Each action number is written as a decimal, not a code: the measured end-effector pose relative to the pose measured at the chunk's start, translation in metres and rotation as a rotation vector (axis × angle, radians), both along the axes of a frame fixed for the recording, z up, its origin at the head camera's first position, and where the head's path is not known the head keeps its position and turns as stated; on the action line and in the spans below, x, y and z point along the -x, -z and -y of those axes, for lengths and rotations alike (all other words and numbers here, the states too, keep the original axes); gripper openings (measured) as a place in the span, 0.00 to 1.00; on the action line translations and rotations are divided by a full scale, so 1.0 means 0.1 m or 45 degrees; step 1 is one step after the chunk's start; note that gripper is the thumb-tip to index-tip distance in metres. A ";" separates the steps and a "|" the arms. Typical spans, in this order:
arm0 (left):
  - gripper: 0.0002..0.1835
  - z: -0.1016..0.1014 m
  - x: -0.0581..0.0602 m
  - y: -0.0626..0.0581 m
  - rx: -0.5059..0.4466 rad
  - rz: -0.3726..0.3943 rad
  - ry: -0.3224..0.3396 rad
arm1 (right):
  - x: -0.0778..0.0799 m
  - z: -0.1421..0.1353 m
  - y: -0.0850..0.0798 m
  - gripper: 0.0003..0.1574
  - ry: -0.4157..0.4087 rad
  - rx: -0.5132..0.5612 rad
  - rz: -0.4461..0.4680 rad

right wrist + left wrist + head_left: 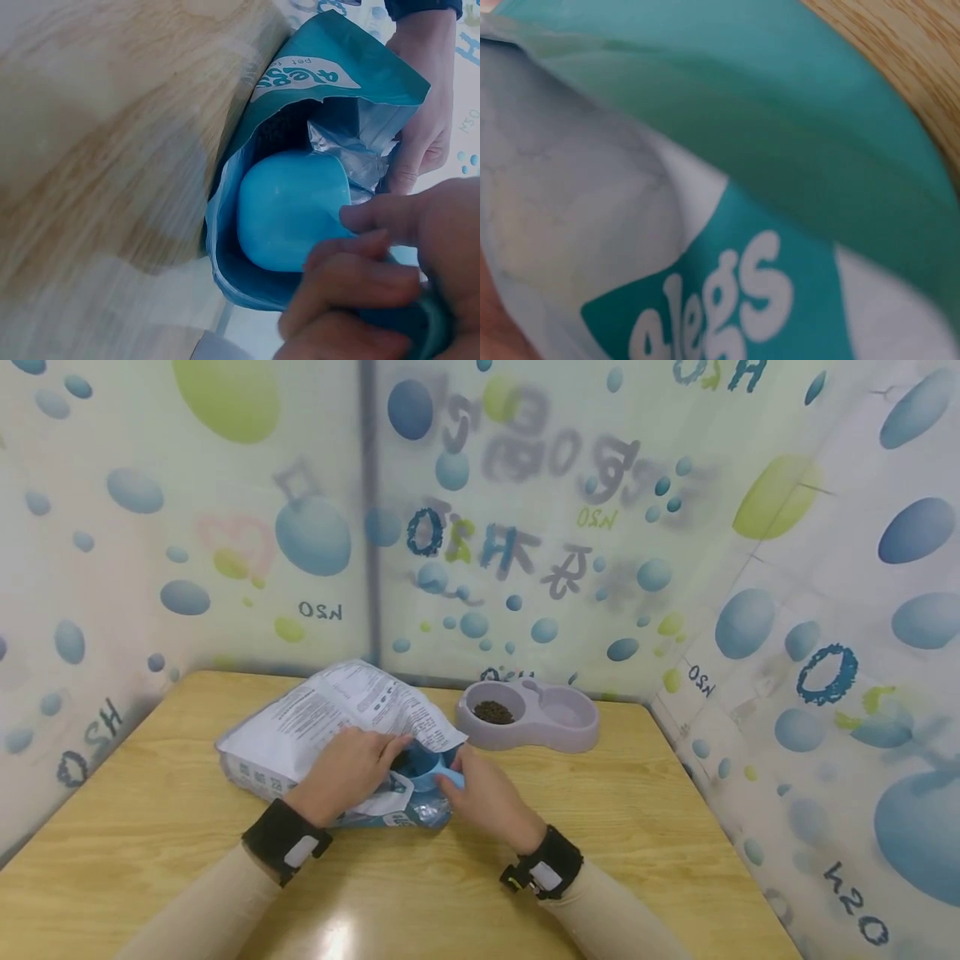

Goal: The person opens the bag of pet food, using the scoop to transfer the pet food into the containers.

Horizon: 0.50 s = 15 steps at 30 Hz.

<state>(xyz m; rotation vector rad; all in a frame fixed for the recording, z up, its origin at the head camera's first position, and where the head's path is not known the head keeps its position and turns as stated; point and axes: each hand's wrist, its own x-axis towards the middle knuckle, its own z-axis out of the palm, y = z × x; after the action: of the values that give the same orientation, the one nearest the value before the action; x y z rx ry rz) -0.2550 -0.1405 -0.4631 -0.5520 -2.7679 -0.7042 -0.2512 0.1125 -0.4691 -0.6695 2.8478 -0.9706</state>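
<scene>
A pet food bag (330, 718) lies on its side, white printed face up, its mouth toward the right. My left hand (348, 772) pinches the edge of that mouth, with thumb and fingers at the rim in the right wrist view. The handle of a light blue scoop (292, 210) is gripped by my right hand (491, 797). The scoop's cup sits inside the bag's opening, and its underside faces the right wrist camera. Teal bag film (795, 127) fills the left wrist view. The bag's contents are mostly in shadow.
Behind the bag, to the right, stands a mauve double pet bowl (517, 739). Brown kibble (493, 712) lies in its left compartment. The wooden table (600, 827) meets patterned curtain walls (540, 635) at the back and close along the right side.
</scene>
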 end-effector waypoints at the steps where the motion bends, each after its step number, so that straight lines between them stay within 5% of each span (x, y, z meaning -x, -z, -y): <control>1: 0.28 0.00 0.00 0.00 0.000 0.004 -0.001 | 0.00 -0.01 0.00 0.14 -0.002 -0.012 -0.002; 15: 0.26 0.02 0.01 0.00 0.007 0.040 -0.015 | 0.03 -0.14 -0.04 0.20 -0.074 -0.074 0.082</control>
<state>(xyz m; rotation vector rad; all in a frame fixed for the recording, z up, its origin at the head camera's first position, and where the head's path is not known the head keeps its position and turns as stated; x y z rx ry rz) -0.2561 -0.1421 -0.4631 -0.5291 -2.8007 -0.7094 -0.2542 0.1269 -0.4655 -0.6977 2.7724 -0.8810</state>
